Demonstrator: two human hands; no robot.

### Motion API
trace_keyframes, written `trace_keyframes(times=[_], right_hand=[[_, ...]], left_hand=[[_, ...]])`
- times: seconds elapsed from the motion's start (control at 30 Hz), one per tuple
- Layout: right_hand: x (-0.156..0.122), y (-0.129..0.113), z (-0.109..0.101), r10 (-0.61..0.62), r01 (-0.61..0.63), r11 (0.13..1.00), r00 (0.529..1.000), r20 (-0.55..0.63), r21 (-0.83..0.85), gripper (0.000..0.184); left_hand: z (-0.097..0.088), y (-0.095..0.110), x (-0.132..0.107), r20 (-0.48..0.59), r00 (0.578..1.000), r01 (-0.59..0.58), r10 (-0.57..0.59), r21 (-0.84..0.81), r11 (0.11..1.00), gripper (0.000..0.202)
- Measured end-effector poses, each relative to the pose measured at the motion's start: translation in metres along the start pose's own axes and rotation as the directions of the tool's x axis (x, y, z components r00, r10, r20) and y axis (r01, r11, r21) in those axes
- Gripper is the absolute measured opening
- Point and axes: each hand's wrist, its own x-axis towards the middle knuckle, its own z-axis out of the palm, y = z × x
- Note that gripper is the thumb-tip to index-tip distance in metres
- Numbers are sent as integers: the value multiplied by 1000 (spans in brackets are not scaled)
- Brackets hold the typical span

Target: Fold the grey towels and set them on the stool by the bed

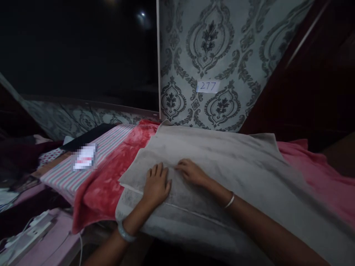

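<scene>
Our left hand (156, 184) and right hand (191, 171) lie flat, released and grasping nothing, side by side on the folded grey blanket (235, 162), which rests atop a red blanket (108, 177).

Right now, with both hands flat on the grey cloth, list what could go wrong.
1. The grey cloth seems to hang over the near edge, so it might slide off as the left hand and right hand press it.
2. It lies on a plush red blanket, which may shift underneath and wrinkle it.
</scene>
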Motion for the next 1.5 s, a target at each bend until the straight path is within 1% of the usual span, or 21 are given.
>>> trace_keyframes(times=[0.03,0.1,0.17,0.2,0.3,0.37,0.43,0.53,0.6,0.73,0.83,0.9,0.93,1.0,1.07,1.13,1.2,1.27,1.33,1.4,1.5], right_hand=[[13,1,3,-6,6,1000,1000,27,-1,44],[38,9,4,137,-134,988,990,29,-74,42],[60,19,2,295,-297,944,955,-35,-143,44],[69,22,2,310,-316,938,948,-69,-143,45],[95,17,13,70,-70,998,997,-9,-7,44],[113,11,24,-75,68,994,994,84,89,44],[130,9,30,11,-18,998,993,114,61,45],[153,12,30,229,-229,973,973,2,-31,48],[164,11,30,206,-206,978,979,-10,-28,46],[180,6,38,40,-42,999,990,134,10,38],[191,11,38,168,-162,985,980,111,-59,47],[194,12,39,262,-259,962,965,20,-90,50],[194,11,40,239,-238,968,971,-1,-83,49],[194,5,47,72,-70,996,996,48,-52,46],[196,0,55,-57,62,998,987,148,-32,46],[203,-3,58,39,-25,997,980,195,-75,50],[210,-2,55,216,-197,972,962,168,-125,51],[209,-1,50,309,-292,947,941,135,-133,51],[195,-2,45,310,-298,947,946,97,-119,52],[170,-3,44,232,-224,969,970,78,-101,54],[129,7,34,145,-133,986,982,124,-97,53]], left_hand=[[0,1,0,12,1000,14,-14,-3,1000,50],[0,3,-1,31,998,49,-49,3,999,52],[0,3,-1,40,996,80,-80,5,997,54],[0,3,-2,43,995,92,-92,-2,996,54],[3,1,-2,57,992,119,-117,-36,992,57],[6,0,-3,61,991,126,-122,-59,990,58],[9,-1,-3,54,991,126,-123,-76,989,58],[12,-2,-5,29,992,124,-122,-88,988,57],[15,-2,-6,17,993,121,-120,-91,988,58],[18,-4,-8,19,994,113,-112,-101,988,60],[19,-5,-9,32,993,119,-116,-124,985,60],[21,-5,-10,28,992,125,-123,-135,983,60],[22,-5,-10,24,992,127,-125,-136,982,62],[24,-5,-10,20,992,129,-127,-132,983,65],[26,-6,-10,14,992,125,-124,-125,984,67],[27,-8,-9,9,993,121,-120,-115,986,66],[29,-11,-9,8,994,105,-105,-98,990,65],[30,-15,-8,7,996,84,-84,-71,994,64],[31,-18,-7,0,998,68,-68,-43,997,62],[31,-20,-4,-7,998,64,-64,-22,998,59],[26,-18,0,-3,998,58,-58,9,998,56]])
